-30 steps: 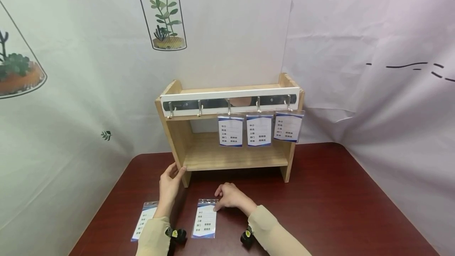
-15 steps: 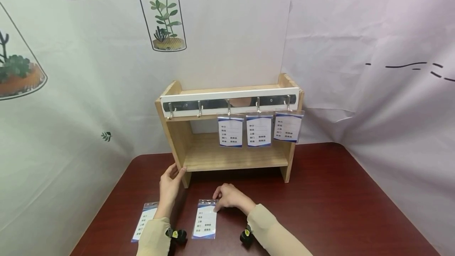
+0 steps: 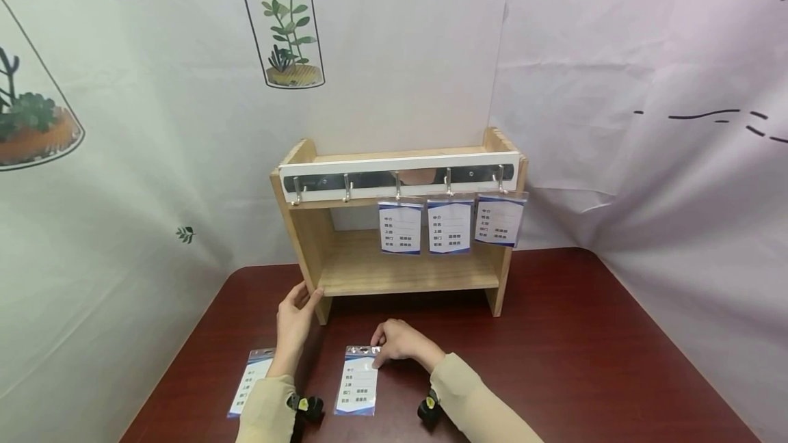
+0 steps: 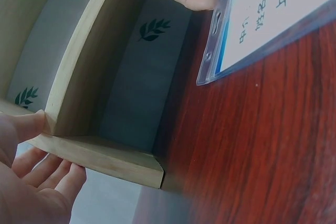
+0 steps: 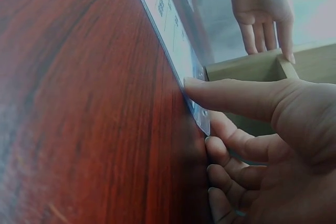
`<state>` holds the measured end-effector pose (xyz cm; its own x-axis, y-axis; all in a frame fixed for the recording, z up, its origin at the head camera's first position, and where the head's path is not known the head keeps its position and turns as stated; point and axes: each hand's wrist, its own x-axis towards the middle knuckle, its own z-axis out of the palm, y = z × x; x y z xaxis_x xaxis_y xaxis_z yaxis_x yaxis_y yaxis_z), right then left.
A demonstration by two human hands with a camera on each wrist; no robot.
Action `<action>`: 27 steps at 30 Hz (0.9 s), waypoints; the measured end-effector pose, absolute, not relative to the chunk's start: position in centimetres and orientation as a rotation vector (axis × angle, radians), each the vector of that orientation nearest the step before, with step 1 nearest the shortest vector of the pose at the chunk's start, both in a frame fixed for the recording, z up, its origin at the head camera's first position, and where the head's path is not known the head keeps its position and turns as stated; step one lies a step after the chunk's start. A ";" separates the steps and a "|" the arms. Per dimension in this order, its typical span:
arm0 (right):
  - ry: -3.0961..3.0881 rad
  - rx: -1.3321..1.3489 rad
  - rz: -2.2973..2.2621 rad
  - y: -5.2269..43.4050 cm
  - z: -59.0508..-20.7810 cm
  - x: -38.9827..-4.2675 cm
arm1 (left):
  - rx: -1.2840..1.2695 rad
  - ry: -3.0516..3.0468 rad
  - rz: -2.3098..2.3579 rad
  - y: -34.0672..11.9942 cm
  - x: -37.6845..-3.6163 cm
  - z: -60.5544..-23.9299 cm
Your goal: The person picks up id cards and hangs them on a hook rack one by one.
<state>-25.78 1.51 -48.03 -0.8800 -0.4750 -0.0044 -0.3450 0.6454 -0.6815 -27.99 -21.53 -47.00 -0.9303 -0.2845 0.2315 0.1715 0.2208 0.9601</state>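
The person's left hand [image 3: 294,316] grips the near left edge of the wooden rack [image 3: 409,281], thumb in front and fingers round the outer side, apparently to steady it. The right hand [image 3: 403,342], its thumb and forefinger close together, pinches the far right corner of a clear badge [image 3: 357,385] lying on the near part of the dark red table [image 3: 554,354]. A corner hold makes sense, I'd say, since a flat sleeve offers little else to catch, and it leaves the slot at the far end uncovered. Another badge [image 3: 249,385] lies to the left, partly behind the left forearm. Three hanging badges [image 3: 449,227] fill the hooks on the right, seemingly spaced one per hook; the two left hooks [image 3: 296,191] are bare.
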 end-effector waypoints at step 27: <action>2.493 -0.688 -1.353 1.9 -47.8 -26.0 | 0.112 -2.165 -1.731 -21.6 -27.8 -46.9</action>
